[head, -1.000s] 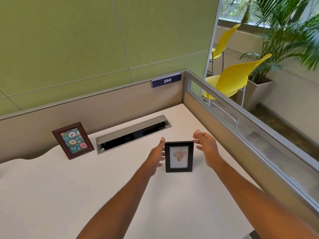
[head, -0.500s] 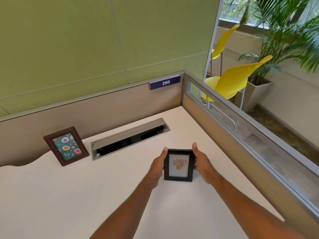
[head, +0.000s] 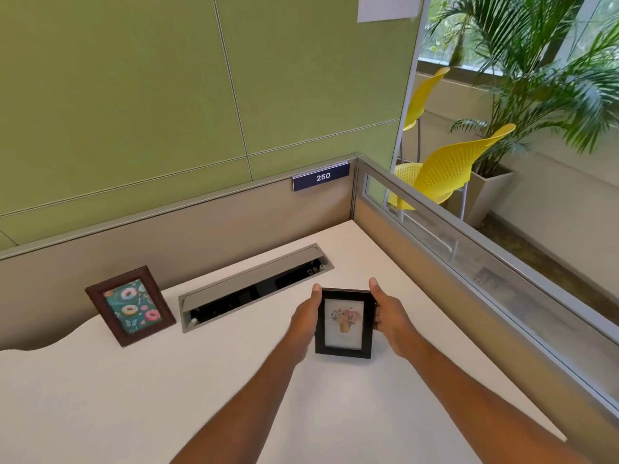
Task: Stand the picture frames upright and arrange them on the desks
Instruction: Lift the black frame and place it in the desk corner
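A small black frame (head: 344, 323) with a flower-pot picture stands upright on the white desk (head: 167, 390), right of centre. My left hand (head: 306, 314) grips its left edge, thumb at the top corner. My right hand (head: 390, 313) grips its right edge, fingers curled behind it. A brown wooden frame (head: 130, 306) with a doughnut picture stands upright at the back left, leaning back near the beige partition.
An open grey cable trough (head: 254, 288) is set into the desk between the two frames. Beige partitions (head: 201, 222) with a sign reading 250 (head: 321, 177) close the back and right. Yellow chairs (head: 449, 169) and a potted palm (head: 542, 78) stand beyond the right partition.
A second ago both hands were open beside the black frame. They have closed on its two edges, and the view has shifted slightly.
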{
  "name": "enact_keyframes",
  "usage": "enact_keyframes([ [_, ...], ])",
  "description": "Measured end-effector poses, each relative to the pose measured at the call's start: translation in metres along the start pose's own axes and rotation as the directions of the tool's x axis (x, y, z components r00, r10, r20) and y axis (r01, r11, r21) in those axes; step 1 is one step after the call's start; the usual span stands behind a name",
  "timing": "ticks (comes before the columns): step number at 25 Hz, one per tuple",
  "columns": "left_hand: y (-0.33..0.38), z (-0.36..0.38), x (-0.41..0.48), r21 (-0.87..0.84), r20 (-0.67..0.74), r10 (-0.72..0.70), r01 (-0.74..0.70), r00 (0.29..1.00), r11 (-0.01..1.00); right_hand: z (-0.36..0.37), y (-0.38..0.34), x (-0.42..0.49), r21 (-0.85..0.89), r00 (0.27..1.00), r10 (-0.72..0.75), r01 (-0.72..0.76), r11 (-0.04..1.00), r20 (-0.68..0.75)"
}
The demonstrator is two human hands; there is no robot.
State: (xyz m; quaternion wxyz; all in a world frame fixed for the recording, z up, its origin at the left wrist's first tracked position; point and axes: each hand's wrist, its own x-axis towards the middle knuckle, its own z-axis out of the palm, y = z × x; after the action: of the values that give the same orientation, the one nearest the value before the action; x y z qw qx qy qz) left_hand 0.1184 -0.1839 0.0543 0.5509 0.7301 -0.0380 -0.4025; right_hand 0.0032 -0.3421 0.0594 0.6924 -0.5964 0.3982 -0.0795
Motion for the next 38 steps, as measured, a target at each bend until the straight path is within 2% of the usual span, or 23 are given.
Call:
enact_keyframes([
  [13,0.095,0.030,0.081,-0.025,-0.021,0.128,-0.129,0.991,0.991,-0.032,-0.077,0.110,0.042,0.983,-0.173,0.171,0.984,0.054],
  [20,0.141,0.062,0.150,-0.067,-0.063,0.115,-0.119,0.991,0.991,-0.055,-0.116,0.200,0.054,0.969,-0.234,0.230,0.972,0.075],
  [25,0.152,0.068,0.210,-0.058,-0.101,0.175,-0.181,0.979,0.982,-0.053,-0.126,0.260,0.080,0.970,-0.232,0.226,0.971,0.076],
  [32,0.166,0.062,0.270,-0.037,-0.208,0.106,-0.116,0.972,0.993,-0.039,-0.125,0.315,0.123,0.971,-0.221,0.209,0.970,0.090],
  [38,0.167,0.055,0.290,-0.012,-0.176,0.105,-0.109,0.979,0.994,-0.029,-0.125,0.340,0.139,0.979,-0.174,0.159,0.978,0.105],
])
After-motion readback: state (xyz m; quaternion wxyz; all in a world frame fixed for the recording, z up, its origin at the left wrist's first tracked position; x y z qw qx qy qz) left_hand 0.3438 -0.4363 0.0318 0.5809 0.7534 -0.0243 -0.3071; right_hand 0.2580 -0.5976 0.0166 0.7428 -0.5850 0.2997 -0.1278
